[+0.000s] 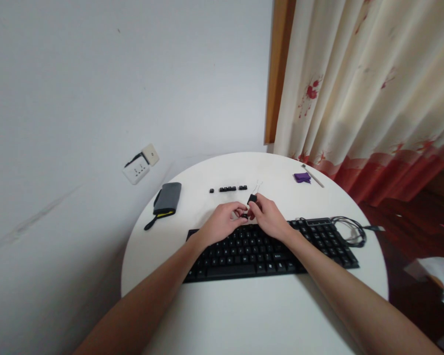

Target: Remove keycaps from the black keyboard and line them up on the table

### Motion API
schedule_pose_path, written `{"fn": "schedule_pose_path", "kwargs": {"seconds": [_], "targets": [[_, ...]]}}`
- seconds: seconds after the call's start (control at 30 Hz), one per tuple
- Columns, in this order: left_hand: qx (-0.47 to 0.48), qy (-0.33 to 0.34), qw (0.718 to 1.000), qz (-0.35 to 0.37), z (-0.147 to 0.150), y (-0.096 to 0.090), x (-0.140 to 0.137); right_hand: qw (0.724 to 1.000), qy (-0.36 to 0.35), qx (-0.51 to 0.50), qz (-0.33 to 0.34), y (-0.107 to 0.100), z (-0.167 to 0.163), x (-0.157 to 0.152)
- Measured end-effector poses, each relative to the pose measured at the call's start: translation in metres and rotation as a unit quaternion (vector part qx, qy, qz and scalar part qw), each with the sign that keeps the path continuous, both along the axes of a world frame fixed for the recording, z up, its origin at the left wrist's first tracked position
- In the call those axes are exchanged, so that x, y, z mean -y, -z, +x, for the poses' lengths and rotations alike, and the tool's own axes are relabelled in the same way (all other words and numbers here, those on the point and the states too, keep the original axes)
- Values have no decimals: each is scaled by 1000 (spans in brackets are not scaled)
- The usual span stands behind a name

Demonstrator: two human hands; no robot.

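Observation:
A black keyboard (237, 270) lies on the white round table, partly covered by my hands and forearms. Above its back edge, my left hand (224, 221) pinches a small black keycap (245, 215) between thumb and fingers. Close beside it, my right hand (268, 214) grips a keycap puller (252, 198) by its black handle, its two thin wire loops pointing away from me. Behind my hands, several loose black keycaps (227, 189) stand in a row on the table, with gaps between groups.
A grey pouch (167, 198) with a black strap lies at the left of the table (222, 315). At the back right are a purple cloth (302, 177) and a toothbrush-like brush (314, 176). The keyboard's coiled cable (351, 231) rests on the right. A wall socket (136, 170) sits beyond the left edge.

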State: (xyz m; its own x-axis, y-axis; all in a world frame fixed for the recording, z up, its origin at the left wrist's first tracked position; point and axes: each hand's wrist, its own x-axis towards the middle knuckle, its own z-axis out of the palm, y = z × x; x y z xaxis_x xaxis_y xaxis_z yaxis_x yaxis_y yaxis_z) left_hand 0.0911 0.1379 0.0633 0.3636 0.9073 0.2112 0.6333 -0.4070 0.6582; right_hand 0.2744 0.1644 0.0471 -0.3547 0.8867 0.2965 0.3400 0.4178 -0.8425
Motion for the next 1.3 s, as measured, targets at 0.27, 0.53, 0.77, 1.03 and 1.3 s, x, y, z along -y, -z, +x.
{"fn": "schedule_pose_path", "kwargs": {"seconds": [0.27,0.53,0.77,1.03,1.3], "targets": [[-39,-5,995,97,-1,6,2,999,-9,-43,-19,-1,-1,1],[-102,38,978,176,-2,5,2,999,4,-40,8,2,1,-2],[-77,37,978,190,-2,6,1,999,1,-50,-5,-3,-1,0],[-50,25,978,202,-1,8,0,997,-22,-67,-37,0,-2,-1],[-16,26,977,211,2,8,1,995,-24,-95,-18,0,0,-4]]}}
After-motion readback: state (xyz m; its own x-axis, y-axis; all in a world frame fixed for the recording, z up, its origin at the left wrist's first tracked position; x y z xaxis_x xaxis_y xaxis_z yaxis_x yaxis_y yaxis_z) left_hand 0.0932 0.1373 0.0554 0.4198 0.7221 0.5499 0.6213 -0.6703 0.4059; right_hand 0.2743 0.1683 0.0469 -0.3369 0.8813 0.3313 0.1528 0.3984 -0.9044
